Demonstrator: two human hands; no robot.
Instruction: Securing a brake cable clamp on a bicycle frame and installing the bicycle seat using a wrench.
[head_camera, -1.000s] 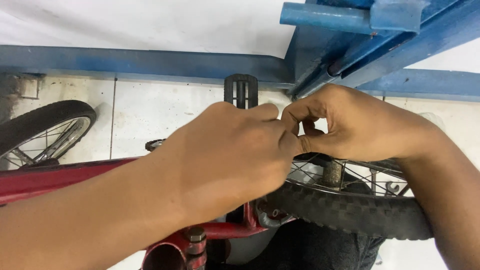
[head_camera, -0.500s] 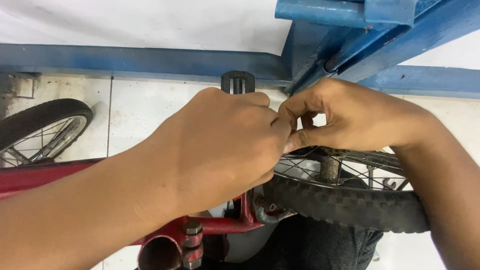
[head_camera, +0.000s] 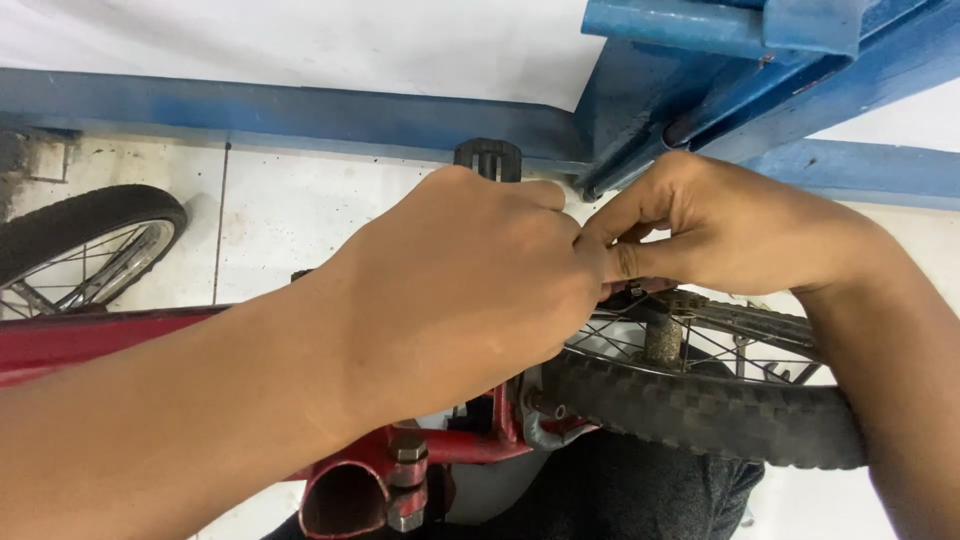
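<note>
A red bicycle frame (head_camera: 70, 340) lies across the view, with its rear tyre (head_camera: 700, 410) at the lower right. My left hand (head_camera: 470, 290) is curled over the crank area, and whatever is under its fingers is hidden. My right hand (head_camera: 730, 235) meets it fingertip to fingertip, thumb and forefinger pinched just above the chain (head_camera: 690, 300) by the rear hub. A black pedal (head_camera: 488, 158) sticks up behind my left knuckles.
A blue metal beam (head_camera: 300, 110) runs along the back and a blue stand (head_camera: 720, 70) rises at the upper right. The front wheel (head_camera: 90, 250) is at the left over a pale tiled floor (head_camera: 290, 210). The open seat tube (head_camera: 340, 500) with its clamp bolt is near the bottom edge.
Both hands stay pressed together at the chain; they have shifted slightly left and up in view, and the right fingers have closed tighter.
</note>
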